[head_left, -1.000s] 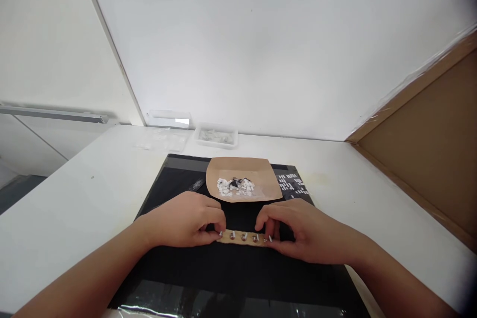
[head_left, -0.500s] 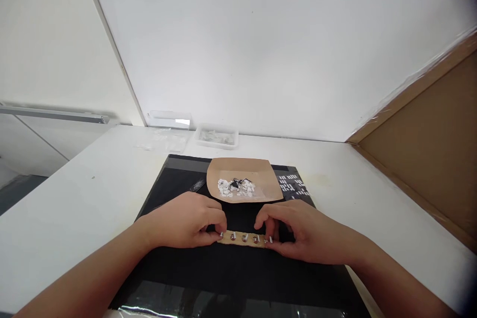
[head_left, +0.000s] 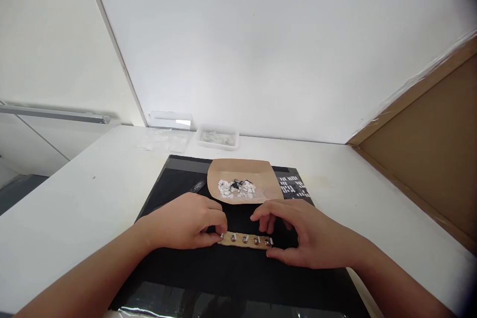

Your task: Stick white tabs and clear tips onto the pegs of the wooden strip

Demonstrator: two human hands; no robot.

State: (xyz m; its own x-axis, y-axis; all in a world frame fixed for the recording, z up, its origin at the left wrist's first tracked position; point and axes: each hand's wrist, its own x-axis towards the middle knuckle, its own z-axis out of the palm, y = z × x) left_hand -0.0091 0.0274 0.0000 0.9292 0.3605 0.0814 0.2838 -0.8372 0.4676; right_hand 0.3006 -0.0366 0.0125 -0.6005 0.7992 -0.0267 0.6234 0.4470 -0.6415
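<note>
A narrow tan strip [head_left: 238, 240] lies on the black mat [head_left: 223, 268] in front of me. Several shiny round metal pieces sit along it in a row, each with a small white piece at it. My left hand [head_left: 192, 221] pinches the strip's left end between thumb and fingers. At the right end, my right hand [head_left: 298, 233] is open, thumb and fingers spread apart around that end. Its thumb tip is close to the strip's lower right corner; whether it touches, I cannot tell.
Beyond the strip, a brown paper tray [head_left: 242, 166] holds white bits and a black piece. Small white strips [head_left: 288, 185] lie in rows at the mat's right. A clear plastic box [head_left: 217, 137] and plastic bags [head_left: 164, 140] lie near the back wall.
My right hand has let go of the strip's right end; its thumb and fingers have parted, uncovering the last metal piece. My left hand keeps its place.
</note>
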